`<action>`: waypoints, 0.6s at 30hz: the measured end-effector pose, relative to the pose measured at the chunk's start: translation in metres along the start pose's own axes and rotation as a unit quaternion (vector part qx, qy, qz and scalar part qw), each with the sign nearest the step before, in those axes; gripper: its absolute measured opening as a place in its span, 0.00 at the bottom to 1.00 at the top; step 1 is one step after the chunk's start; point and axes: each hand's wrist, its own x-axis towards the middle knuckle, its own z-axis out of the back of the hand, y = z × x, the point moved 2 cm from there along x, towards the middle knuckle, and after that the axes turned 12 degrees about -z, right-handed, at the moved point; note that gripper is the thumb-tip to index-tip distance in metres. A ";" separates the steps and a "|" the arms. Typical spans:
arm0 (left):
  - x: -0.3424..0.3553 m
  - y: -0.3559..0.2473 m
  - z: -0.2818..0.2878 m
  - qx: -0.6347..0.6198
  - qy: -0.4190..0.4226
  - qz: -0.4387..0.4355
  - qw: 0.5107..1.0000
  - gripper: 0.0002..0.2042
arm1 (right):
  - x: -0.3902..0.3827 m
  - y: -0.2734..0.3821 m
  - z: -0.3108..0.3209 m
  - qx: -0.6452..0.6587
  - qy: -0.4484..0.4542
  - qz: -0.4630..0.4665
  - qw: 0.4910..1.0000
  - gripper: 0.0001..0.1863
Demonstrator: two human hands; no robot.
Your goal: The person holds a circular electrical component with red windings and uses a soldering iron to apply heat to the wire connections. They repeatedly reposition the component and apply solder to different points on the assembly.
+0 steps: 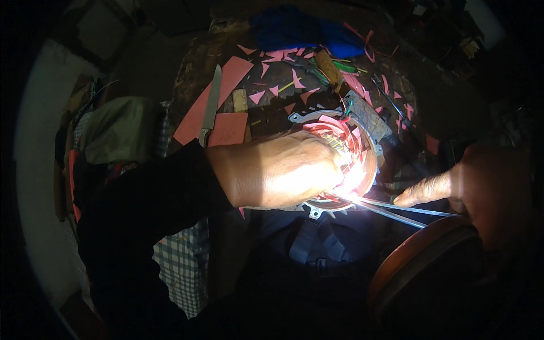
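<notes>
Head view, dim except for one bright patch of light. A dark table [272, 113] is seen from above, its far side partly covered by a crumpled blue cloth [306, 33]. On the near left, a checked cloth [184, 266] is lit. From a black sleeve [147, 226], the left hand [303, 167] is laid over a metal ring [371, 161], which is set right of centre at the table's near side and lined with red coils and pink paper. The left hand is curled, its fingertips lost in glare, so whether anything is gripped cannot be told. On the right, the right hand [473, 190] is shadowed, one finger stretched out; any hold cannot be made out. Left of the ring, pink sheets [226, 129] are crossed by a knife [212, 105]. Two thin metal bars [396, 215] are angled from the ring toward the right hand, contact being unclear. Small pink scraps [298, 79] are scattered beyond. By appearance, the ring's lining is being worked on by hand; for the next move, careful fingertip placement seems called for, with the coils kept undisturbed.
</notes>
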 end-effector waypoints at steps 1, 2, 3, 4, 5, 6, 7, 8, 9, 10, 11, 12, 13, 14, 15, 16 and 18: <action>0.000 0.000 -0.001 0.005 0.001 -0.003 1.000 0.09 | -0.001 0.000 0.001 0.005 -0.002 0.009 1.000 0.46; 0.000 0.001 -0.001 0.010 -0.003 -0.010 1.000 0.09 | 0.002 -0.001 -0.002 0.009 -0.004 0.018 1.000 0.46; -0.001 0.001 -0.001 0.015 -0.021 -0.025 0.999 0.09 | -0.003 -0.006 0.000 0.014 0.034 -0.026 0.999 0.47; -0.001 0.002 -0.003 0.009 0.001 -0.007 1.000 0.09 | -0.005 -0.011 0.002 0.015 0.060 -0.050 0.997 0.47; -0.002 0.003 -0.004 0.003 0.009 0.001 1.000 0.09 | -0.007 -0.016 0.002 0.015 0.085 -0.074 0.994 0.46; -0.001 0.004 -0.006 -0.003 0.017 0.009 1.000 0.09 | -0.007 -0.020 0.003 0.012 0.098 -0.077 0.992 0.46; -0.001 0.004 -0.007 0.010 0.008 0.004 1.000 0.09 | -0.009 -0.022 0.003 0.010 0.103 -0.084 0.991 0.45; 0.000 0.004 -0.007 0.023 0.000 0.000 1.000 0.09 | -0.010 -0.024 0.004 0.009 0.109 -0.090 0.990 0.45; 0.001 0.005 -0.009 0.034 0.004 0.002 0.999 0.09 | -0.012 -0.024 0.006 0.010 0.106 -0.098 0.989 0.44; 0.003 0.005 -0.010 0.008 -0.017 -0.002 1.000 0.09 | -0.010 -0.022 0.006 0.018 0.099 -0.098 0.990 0.44; 0.005 0.006 -0.011 -0.020 -0.025 0.002 0.999 0.09 | -0.010 -0.019 0.006 0.025 0.092 -0.098 0.991 0.43; 0.006 0.008 -0.013 -0.042 0.000 0.033 0.999 0.09 | -0.008 -0.016 0.005 0.040 0.082 -0.088 0.992 0.43; 0.004 0.007 -0.012 -0.032 -0.017 0.019 0.999 0.09 | -0.006 -0.013 0.004 0.054 0.072 -0.078 0.993 0.43; 0.004 0.007 -0.014 -0.016 0.000 0.032 0.999 0.10 | -0.003 -0.011 0.002 0.068 0.062 -0.068 0.993 0.43; 0.003 0.006 -0.013 -0.006 -0.001 0.032 0.999 0.09 | -0.002 -0.011 0.001 0.081 0.053 -0.058 0.994 0.42; 0.002 0.003 -0.011 0.005 -0.003 0.031 0.999 0.09 | -0.003 -0.013 -0.002 0.063 0.049 -0.068 0.994 0.42; 0.002 -0.005 -0.002 0.022 -0.060 -0.014 0.998 0.07 | -0.010 -0.026 -0.007 -0.005 0.049 -0.108 0.993 0.41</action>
